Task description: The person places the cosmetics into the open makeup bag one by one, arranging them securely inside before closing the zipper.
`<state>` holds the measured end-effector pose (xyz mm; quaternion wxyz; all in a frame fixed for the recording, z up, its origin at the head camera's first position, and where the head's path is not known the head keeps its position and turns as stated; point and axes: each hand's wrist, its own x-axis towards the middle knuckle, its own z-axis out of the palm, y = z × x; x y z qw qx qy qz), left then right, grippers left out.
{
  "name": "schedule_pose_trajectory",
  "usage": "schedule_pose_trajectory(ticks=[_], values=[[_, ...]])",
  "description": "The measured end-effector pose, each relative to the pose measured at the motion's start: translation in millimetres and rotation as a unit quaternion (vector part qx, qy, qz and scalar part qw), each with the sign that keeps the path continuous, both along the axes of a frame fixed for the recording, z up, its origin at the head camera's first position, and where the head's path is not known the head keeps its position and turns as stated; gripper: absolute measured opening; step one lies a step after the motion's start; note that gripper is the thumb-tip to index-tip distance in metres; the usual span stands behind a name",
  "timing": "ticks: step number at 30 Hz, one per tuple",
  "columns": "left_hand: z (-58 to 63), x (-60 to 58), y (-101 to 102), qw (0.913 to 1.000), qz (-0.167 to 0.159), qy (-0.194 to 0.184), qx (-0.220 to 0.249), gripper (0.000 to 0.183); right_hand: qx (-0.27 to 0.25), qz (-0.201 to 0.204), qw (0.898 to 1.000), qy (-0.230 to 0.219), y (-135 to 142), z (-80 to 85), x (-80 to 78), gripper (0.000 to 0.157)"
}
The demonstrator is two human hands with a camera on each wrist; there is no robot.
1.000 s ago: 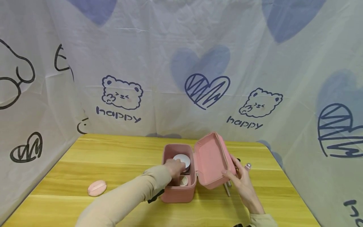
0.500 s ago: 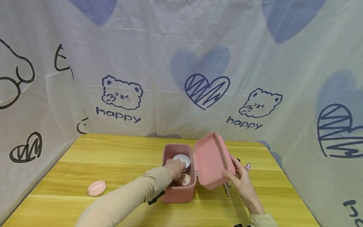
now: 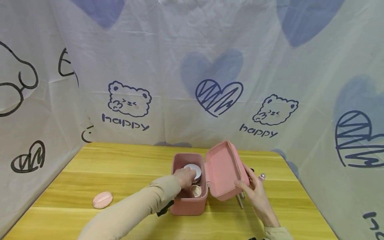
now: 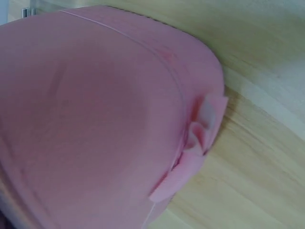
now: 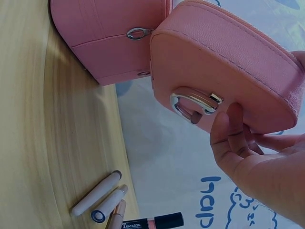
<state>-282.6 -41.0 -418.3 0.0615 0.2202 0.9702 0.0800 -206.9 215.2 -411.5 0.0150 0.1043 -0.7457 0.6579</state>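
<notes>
A pink cosmetic case [image 3: 189, 207] stands on the table with its lid [image 3: 223, 170] swung out to the right. My left hand [image 3: 184, 178] reaches down inside the case, over a round white-topped container [image 3: 195, 170]. Its fingertips are largely hidden, so whether they grip anything is unclear. A small cream-coloured round item [image 3: 196, 191] lies beside that hand. My right hand [image 3: 256, 193] holds the lid by its outer edge, thumb on the rim and fingers behind. In the left wrist view the case's pink wall [image 4: 95, 95] fills most of the picture, with a bow [image 4: 202, 131].
A pink powder puff [image 3: 102, 200] lies on the table to the left. Beyond the lid, several slim tubes [image 5: 97, 193] and a black-capped tube [image 5: 169, 221] lie on the table. A printed white cloth [image 3: 168, 66] hangs behind and at the sides.
Inside the case, the cream-coloured round item has shifted slightly to the right beside my left hand. The right hand and lid stay as they were.
</notes>
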Motion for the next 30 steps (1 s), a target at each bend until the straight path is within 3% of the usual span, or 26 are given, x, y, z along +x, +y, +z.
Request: schedule_pose_trajectory(ticks=[6,12,15,24,30], values=[[6.2,3.6,1.0,0.9994,0.014,-0.006,0.030,0.027,0.000,-0.001,1.000,0.001,0.4,-0.6,0.0,0.072],[20.2,8.2,-2.4,0.9951,0.017,-0.067,0.071,0.041,0.002,-0.002,1.000,-0.002,0.1,-0.6,0.0,0.071],[26.1,8.3,-5.2,0.9919,0.005,-0.079,0.099,0.039,0.004,-0.003,1.000,0.001,0.0,-1.1,-0.1,0.071],[34.7,4.7,-20.3,0.9840,-0.020,-0.045,0.171,0.032,0.003,-0.001,1.000,0.011,0.7,-2.8,0.1,0.072],[40.3,7.3,-31.4,0.9697,-0.036,-0.050,0.237,0.030,0.006,-0.004,1.000,0.008,0.2,-2.1,0.1,0.072]])
